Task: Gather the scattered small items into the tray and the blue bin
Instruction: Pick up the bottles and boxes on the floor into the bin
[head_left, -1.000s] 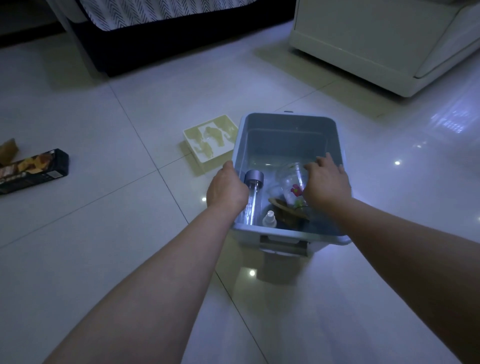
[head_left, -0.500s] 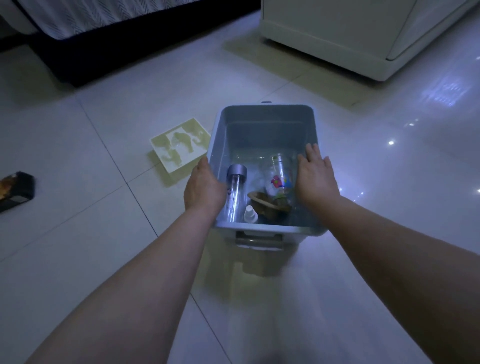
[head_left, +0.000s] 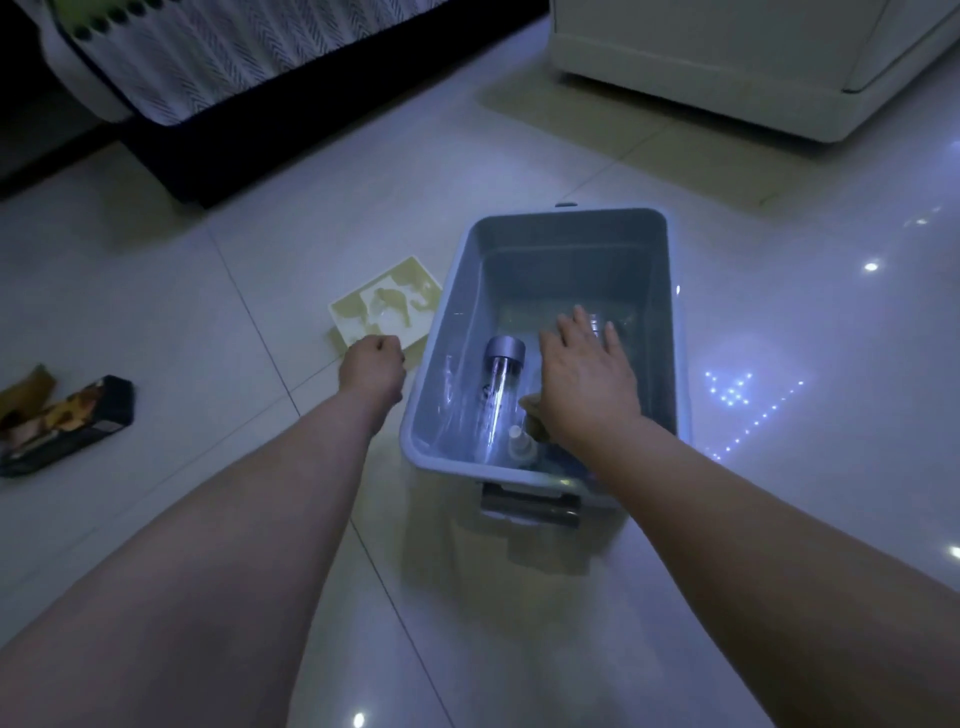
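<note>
The blue bin (head_left: 566, 223) stands on the tiled floor in the middle of the view. Inside it lie a clear bottle with a grey cap (head_left: 500, 387) and a small white-capped bottle (head_left: 519, 441). My right hand (head_left: 587, 379) is spread flat, fingers straight, over the bin's inside and hides the other items beneath it. My left hand (head_left: 371, 371) hovers left of the bin with its fingers curled and nothing in them, at the near corner of the pale yellow tray (head_left: 384, 312) on the floor.
A dark printed box (head_left: 67, 423) with brown paper lies on the floor at far left. A dark-based bed with patterned cover (head_left: 249, 57) stands behind, and a white cabinet (head_left: 727, 62) at the back right.
My left hand has let go of the bin's left wall and moved left toward the tray. My right hand has left the right wall and moved over the bin's inside.
</note>
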